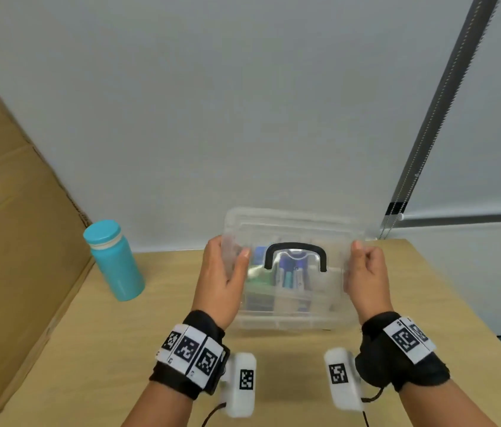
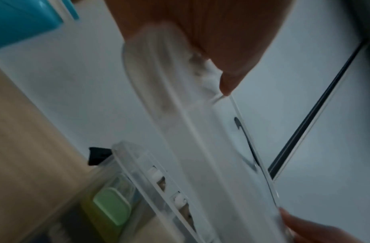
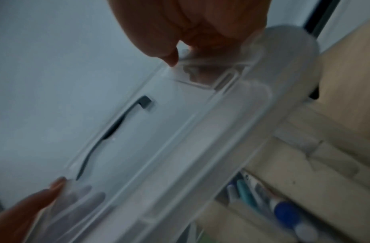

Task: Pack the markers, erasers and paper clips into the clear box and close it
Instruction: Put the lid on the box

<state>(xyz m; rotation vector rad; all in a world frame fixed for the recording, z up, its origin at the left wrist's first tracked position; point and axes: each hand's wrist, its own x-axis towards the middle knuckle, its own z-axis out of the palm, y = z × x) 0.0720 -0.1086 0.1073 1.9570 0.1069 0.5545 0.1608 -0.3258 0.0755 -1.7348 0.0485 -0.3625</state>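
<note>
A clear lid [image 1: 292,226] with a black handle [image 1: 295,252] hangs tilted just above the clear box [image 1: 289,318] on the wooden table. My left hand [image 1: 226,263] pinches the lid's left end and my right hand [image 1: 364,260] pinches its right end. Through the plastic I see several markers [image 1: 289,274] lying in the box, blue and teal ones among them. The left wrist view shows the lid [image 2: 200,131] edge-on over a green eraser [image 2: 112,205] inside the box. In the right wrist view the markers [image 3: 283,208] lie below the lid [image 3: 169,131]. Paper clips are not discernible.
A teal bottle [image 1: 113,260] stands on the table [image 1: 120,349] left of the box. A large cardboard sheet [image 1: 12,211] leans along the left side. A grey wall rises right behind the box, and the table's right edge [image 1: 474,318] runs close to my right wrist.
</note>
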